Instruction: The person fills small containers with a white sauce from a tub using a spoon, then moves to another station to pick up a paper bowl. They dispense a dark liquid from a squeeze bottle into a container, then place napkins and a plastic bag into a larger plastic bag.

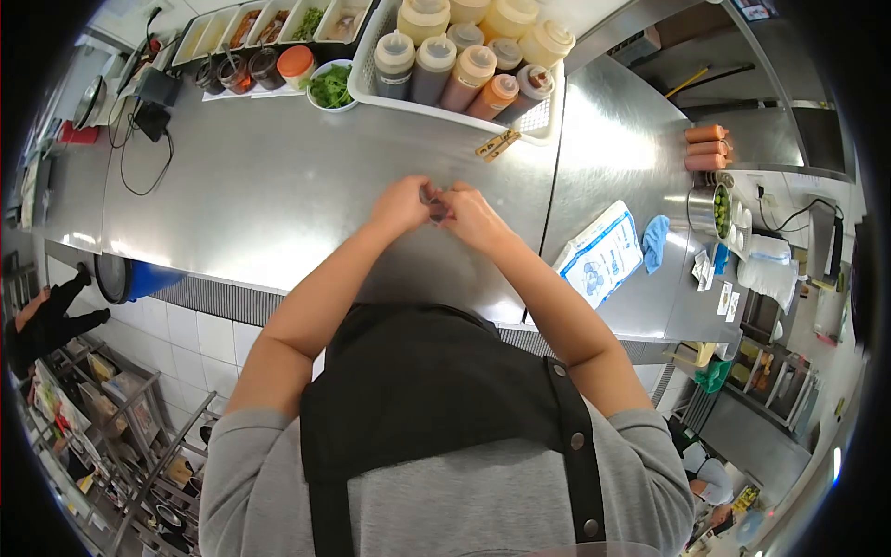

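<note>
Over the steel counter (278, 213), my left hand (403, 204) and my right hand (473, 216) meet in front of my apron. Between their fingertips is a small, dark, shiny thing (435, 210), pinched from both sides. It is too small and too covered by fingers for me to tell its kind. Beyond my right hand, small wooden tags with black markings (498, 145) lie against the front of a white plastic basket (455, 109). That basket holds several squeeze bottles (433, 67) with dark, orange and pale sauces.
Left of the basket stand a bowl of green leaves (331, 87), sauce jars (264, 70) and a row of topping trays (271, 25). To the right lie a white-and-blue printed bag (603, 255) and a blue cloth (655, 243). Other people are at both lower sides.
</note>
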The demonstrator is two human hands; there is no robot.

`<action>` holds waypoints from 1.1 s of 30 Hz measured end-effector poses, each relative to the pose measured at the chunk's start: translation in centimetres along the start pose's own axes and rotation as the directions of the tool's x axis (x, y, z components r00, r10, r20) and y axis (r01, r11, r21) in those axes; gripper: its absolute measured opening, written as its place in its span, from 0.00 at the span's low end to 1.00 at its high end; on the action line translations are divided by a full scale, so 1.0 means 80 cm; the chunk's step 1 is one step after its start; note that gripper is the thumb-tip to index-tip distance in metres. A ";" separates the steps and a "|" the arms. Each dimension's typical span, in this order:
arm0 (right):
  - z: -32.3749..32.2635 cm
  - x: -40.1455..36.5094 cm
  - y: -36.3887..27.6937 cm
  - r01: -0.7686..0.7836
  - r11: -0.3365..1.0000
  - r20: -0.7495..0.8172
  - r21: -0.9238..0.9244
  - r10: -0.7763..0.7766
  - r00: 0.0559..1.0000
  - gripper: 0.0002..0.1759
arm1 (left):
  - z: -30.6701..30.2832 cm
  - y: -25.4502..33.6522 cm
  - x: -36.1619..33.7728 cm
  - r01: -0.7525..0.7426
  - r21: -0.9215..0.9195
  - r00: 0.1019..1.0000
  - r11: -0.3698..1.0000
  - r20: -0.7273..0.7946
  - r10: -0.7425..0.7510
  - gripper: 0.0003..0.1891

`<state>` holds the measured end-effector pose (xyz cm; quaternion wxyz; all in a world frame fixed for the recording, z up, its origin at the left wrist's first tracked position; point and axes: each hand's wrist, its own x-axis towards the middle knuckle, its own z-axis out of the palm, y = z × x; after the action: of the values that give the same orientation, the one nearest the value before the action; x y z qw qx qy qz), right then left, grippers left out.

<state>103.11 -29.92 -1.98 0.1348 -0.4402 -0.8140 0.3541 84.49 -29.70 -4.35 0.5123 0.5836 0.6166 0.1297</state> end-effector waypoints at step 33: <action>-0.313 -0.441 0.284 -0.613 0.790 -0.871 0.021 0.316 0.378 0.29 | 0.192 0.462 -0.189 -0.897 -0.349 0.346 0.273 -0.169 0.923 0.80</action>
<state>150.81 -38.90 3.34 0.3314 -0.7814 -0.5286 -0.0102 115.11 -38.74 24.16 0.4687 0.7214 0.1159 0.4964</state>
